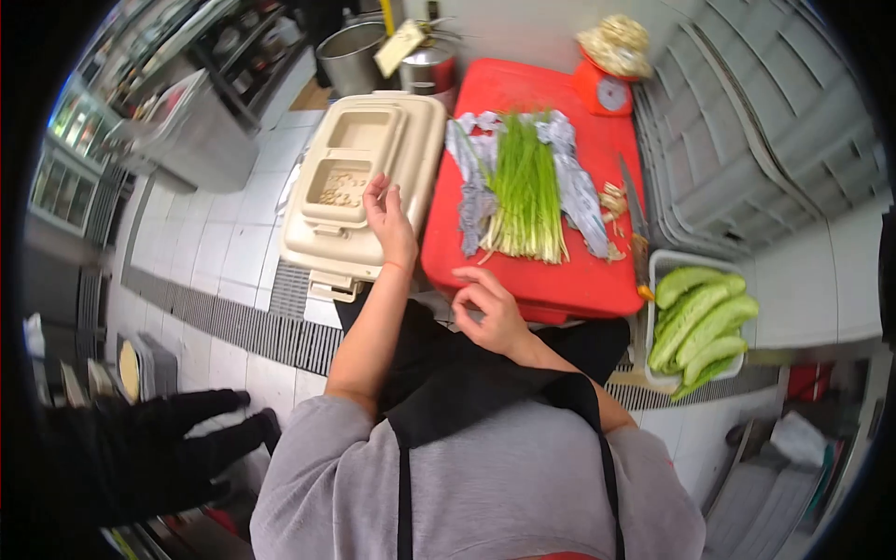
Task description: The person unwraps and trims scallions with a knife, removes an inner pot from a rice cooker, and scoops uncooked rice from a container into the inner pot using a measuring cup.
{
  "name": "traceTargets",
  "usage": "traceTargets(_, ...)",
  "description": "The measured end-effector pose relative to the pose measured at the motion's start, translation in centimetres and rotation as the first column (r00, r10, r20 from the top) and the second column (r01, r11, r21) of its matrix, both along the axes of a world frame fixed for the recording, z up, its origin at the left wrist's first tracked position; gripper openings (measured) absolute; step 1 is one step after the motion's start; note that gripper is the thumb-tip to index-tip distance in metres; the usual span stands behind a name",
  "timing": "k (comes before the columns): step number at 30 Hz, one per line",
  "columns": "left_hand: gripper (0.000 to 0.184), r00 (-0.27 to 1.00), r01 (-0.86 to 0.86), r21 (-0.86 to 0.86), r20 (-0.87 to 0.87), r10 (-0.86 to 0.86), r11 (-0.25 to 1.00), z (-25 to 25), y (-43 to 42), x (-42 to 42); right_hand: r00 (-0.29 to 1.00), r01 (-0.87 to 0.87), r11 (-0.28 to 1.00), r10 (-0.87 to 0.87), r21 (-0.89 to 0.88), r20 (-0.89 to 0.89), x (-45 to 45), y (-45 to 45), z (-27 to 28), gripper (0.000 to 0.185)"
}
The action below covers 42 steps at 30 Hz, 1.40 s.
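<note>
My left hand (392, 226) is raised over the beige lidded box (425, 140), its fingers loosely bent and apart, with nothing visible in them. Just beyond the fingertips, small pale pieces (341, 189) lie in a recess of the lid; their kind is too small to tell. My right hand (490, 314) hovers near the front edge of the red board (448, 252), fingers half curled with a gap between them and nothing seen inside. In front of it, a bunch of green onions (525, 191) lies on a crumpled grey-white wrapping (584, 201), white ends towards me.
Right of the green onions lies a knife (637, 224) beside scraps (613, 203). Behind stands an orange scale (609, 95) with a pale bundle (618, 45) on top. A white basket of green gourds (705, 322) is at right. Grey crates (747, 140) line the wall; a person in black (140, 457) stands left.
</note>
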<state>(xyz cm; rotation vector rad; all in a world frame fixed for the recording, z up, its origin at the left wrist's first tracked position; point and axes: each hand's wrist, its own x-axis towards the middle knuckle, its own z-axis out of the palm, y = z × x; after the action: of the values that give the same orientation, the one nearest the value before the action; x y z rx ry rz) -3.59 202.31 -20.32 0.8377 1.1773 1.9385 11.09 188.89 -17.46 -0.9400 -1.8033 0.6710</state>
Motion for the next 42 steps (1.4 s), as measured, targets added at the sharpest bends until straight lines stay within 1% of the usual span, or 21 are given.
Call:
traceTargets(1,0.028,0.991,0.005,0.026,-0.136,-0.002,1.000,-0.6,-0.2,-2.3,0.999,-0.039,0.999,0.039,0.010,-0.001,0.3,0.2,-0.4,0.007)
traceTargets(3,0.026,0.884,0.006,-0.023,-0.467,-0.016,1.000,-1.6,-0.2,-7.2,0.997,0.068,0.981,-0.074,-0.180,-0.024,1.2,0.9,-2.2,0.007)
traceTargets(4,0.026,0.882,-0.013,-0.024,-0.472,0.000,1.000,-2.0,0.4,-9.9,0.995,0.103,0.988,-0.103,-0.112,0.008,1.6,1.7,-3.3,0.007)
traceTargets(6,0.029,0.351,-0.178,0.024,-0.932,0.086,0.984,-2.7,1.8,-15.1,0.995,0.100,0.969,-0.102,-0.227,0.002,1.7,3.2,-4.5,0.008)
traceTargets(8,0.030,0.260,-0.448,0.075,-0.942,0.211,0.891,-2.7,3.6,-18.7,0.998,0.046,0.956,-0.033,-0.289,0.050,1.2,5.6,-4.8,0.011)
traceTargets(10,0.028,0.271,-0.516,0.026,-0.943,0.192,0.856,-4.7,6.5,-21.0,0.990,0.019,0.969,0.016,-0.247,0.141,-0.4,9.3,-4.8,0.014)
traceTargets(12,0.027,0.292,-0.576,-0.033,-0.941,0.168,0.817,-6.9,7.2,-21.9,0.978,-0.076,0.995,0.086,-0.056,0.189,-3.7,14.2,-4.0,0.018)
traceTargets(14,0.028,0.471,-0.462,-0.160,-0.877,0.089,0.872,-7.4,7.6,-20.0,0.968,-0.178,0.983,0.183,-0.039,0.170,-8.3,18.3,-3.0,0.019)
traceTargets(20,0.023,0.553,-0.453,-0.168,-0.823,0.128,0.876,-7.2,7.4,-20.5,0.875,-0.316,0.944,0.328,-0.093,0.356,-19.5,26.2,-5.0,0.026)
traceTargets(22,0.022,0.553,-0.457,-0.191,-0.826,0.109,0.869,-7.0,7.3,-20.3,0.747,-0.292,0.934,0.357,-0.206,0.560,-21.1,27.1,-5.2,0.032)
traceTargets(24,0.022,0.571,-0.446,-0.233,-0.818,0.074,0.864,-6.7,7.2,-20.4,0.716,-0.256,0.950,0.311,-0.179,0.625,-22.4,27.5,-7.2,0.031)
traceTargets(26,0.022,0.597,-0.431,-0.267,-0.801,0.050,0.862,-6.8,7.6,-20.5,0.758,-0.226,0.974,0.175,0.002,0.629,-23.7,27.6,-8.2,0.029)
traceTargets(30,0.023,0.612,-0.422,-0.297,-0.791,0.027,0.856,-7.0,7.5,-20.6,0.759,-0.156,0.967,0.247,-0.200,0.602,-24.7,27.7,-7.4,0.027)
traceTargets(32,0.025,0.602,-0.415,-0.306,-0.799,0.007,0.857,-6.7,7.3,-20.6,0.673,-0.364,0.859,0.509,-0.359,0.537,-22.7,27.6,-7.2,0.023)
traceTargets(33,0.026,0.620,-0.394,-0.337,-0.784,-0.024,0.855,-6.3,7.3,-20.7,0.702,-0.397,0.888,0.458,-0.234,0.546,-22.1,27.7,-6.7,0.019)
traceTargets(34,0.026,0.633,-0.384,-0.348,-0.774,-0.030,0.855,-6.2,7.3,-20.9,0.695,-0.388,0.889,0.456,-0.244,0.555,-21.7,27.9,-5.8,0.019)
traceTargets(36,0.026,0.637,-0.363,-0.388,-0.767,-0.078,0.848,-5.8,7.3,-21.2,0.906,-0.066,0.948,0.189,-0.313,0.379,-21.1,27.9,-4.2,0.014)
traceTargets(37,0.025,0.655,-0.335,-0.418,-0.747,-0.110,0.845,-5.6,7.2,-21.6,0.901,-0.060,0.947,0.187,-0.316,0.392,-21.0,27.9,-3.8,0.014)
traceTargets(38,0.025,0.666,-0.325,-0.427,-0.737,-0.116,0.844,-5.5,7.1,-22.1,0.851,-0.073,0.924,0.254,-0.376,0.460,-20.8,27.7,-3.5,0.012)
traceTargets(40,0.027,0.675,-0.159,-0.555,-0.665,-0.320,0.817,-4.2,7.0,-23.6,0.786,-0.067,0.893,0.322,-0.444,0.528,-20.5,26.7,-3.7,0.010)
traceTargets(42,0.028,0.680,-0.094,-0.589,-0.626,-0.380,0.802,-3.6,7.1,-24.9,0.656,-0.237,0.913,0.403,-0.332,0.638,-21.4,26.4,-4.5,0.006)
